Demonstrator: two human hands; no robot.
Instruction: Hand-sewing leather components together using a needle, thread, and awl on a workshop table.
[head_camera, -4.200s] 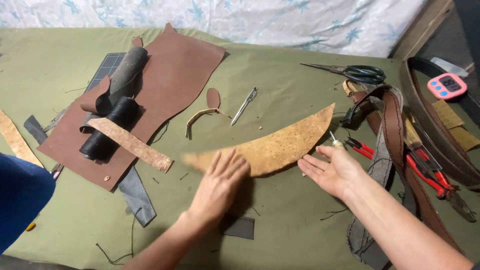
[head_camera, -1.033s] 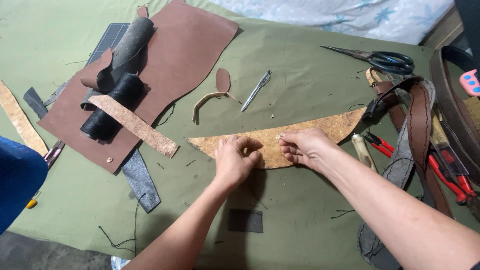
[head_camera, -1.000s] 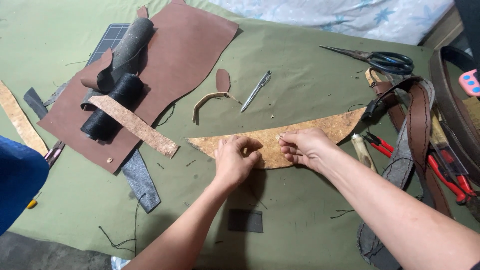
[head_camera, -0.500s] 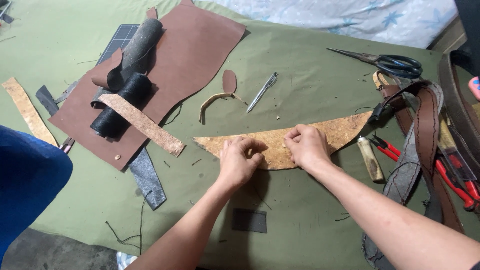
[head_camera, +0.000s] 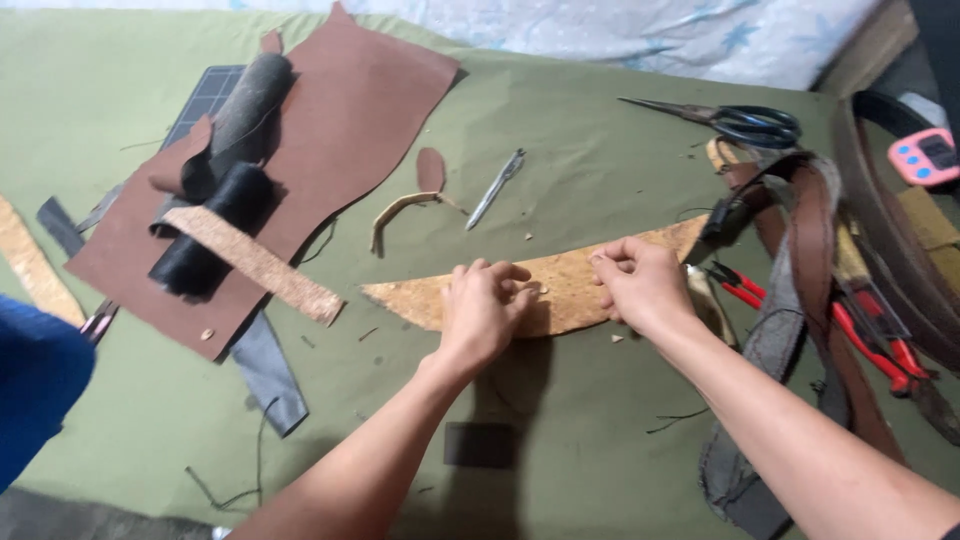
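Where hands (head_camera: 480, 310) meet: cork crescent (head_camera: 560, 285).

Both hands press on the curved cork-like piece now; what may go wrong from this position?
1. The curved tan piece looks crumbly: small crumbs lie beside it, so pinching by the left hand and right hand might break its edge.
2. The red-handled pliers and the tangled straps lie close by the right hand; a sideways move could snag them.
3. The piece's right end lies under a black clip, which might drag when the piece shifts.
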